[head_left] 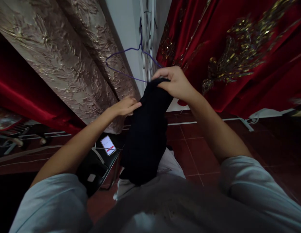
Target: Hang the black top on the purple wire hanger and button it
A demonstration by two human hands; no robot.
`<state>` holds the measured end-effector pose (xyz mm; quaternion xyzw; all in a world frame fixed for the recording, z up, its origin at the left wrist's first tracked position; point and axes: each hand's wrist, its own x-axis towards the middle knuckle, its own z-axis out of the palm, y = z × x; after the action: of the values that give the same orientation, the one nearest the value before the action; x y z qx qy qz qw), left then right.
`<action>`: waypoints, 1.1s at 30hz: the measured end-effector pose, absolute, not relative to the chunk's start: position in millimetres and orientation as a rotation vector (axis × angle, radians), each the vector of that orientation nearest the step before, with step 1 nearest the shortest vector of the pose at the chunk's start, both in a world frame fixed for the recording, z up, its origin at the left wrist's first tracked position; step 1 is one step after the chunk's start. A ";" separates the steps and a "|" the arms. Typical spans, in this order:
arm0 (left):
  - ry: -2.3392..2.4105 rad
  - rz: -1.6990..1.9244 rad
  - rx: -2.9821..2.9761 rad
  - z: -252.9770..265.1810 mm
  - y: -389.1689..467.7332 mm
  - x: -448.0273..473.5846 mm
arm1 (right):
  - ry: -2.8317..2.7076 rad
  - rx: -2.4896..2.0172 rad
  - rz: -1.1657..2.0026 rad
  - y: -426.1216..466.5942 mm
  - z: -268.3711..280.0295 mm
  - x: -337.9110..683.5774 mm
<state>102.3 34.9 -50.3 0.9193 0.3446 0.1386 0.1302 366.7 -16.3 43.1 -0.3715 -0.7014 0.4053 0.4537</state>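
Observation:
A dark, nearly black garment (145, 136) hangs down in front of me; its kind I cannot make out. My right hand (176, 82) is closed on its top edge, with the thumb on the near side and fingers over the far side. At the garment's left edge, my left hand (127, 106) is closed on the cloth, its thumb pointing right. Just beyond the garment a purple wire hanger (123, 50) hangs by its hook from a white metal stand (148, 35). The hanger's right part is hidden behind my right hand and the cloth.
Pinkish textured fabric (75, 55) hangs at the left, and red cloth (228, 81) with gold sequins at the right. Low on my left, a black glossy chair or table (109, 170) bears a lit phone (108, 145) and a cable. The floor (204, 155) is red tile.

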 end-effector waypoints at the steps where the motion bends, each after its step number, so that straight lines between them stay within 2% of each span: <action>1: 1.012 0.317 2.795 -46.2 39.5 90.1 | -1.752 -0.917 0.860 -11.8 45.7 370.2; 4: 1.271 0.162 2.934 -41.6 50.7 52.4 | -1.652 -0.789 0.474 -3.2 49.7 376.5; 6: 1.326 0.162 2.868 -45.8 52.1 33.8 | -1.555 -0.690 0.363 -0.8 50.6 377.3; 11: 1.065 0.768 2.529 -52.8 35.1 45.4 | -1.637 -0.929 0.672 6.4 41.7 371.3; 13: 0.983 0.883 2.399 -50.6 27.1 72.4 | -1.695 -1.023 0.756 11.6 33.1 367.0; 18: 0.682 0.604 2.159 -57.3 11.6 140.9 | -1.738 -1.084 0.737 20.3 19.9 363.3; 20: 0.677 0.596 2.202 -66.7 7.4 153.7 | -1.744 -1.093 0.695 19.1 22.6 366.6; 23: 0.696 0.693 2.233 -84.0 9.4 156.7 | -1.715 -1.090 0.684 13.7 30.5 374.0; 27: 0.861 0.708 1.950 -103.6 27.5 150.4 | -1.640 -1.068 0.746 6.9 34.6 380.8; 33: 0.800 0.527 1.971 -119.0 33.5 140.2 | -1.531 -0.891 0.892 1.8 31.7 383.6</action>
<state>140.2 33.5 -119.0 0.7999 0.3244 0.2139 0.4573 383.6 1.8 31.7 -0.3761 -0.6461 0.3766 0.5471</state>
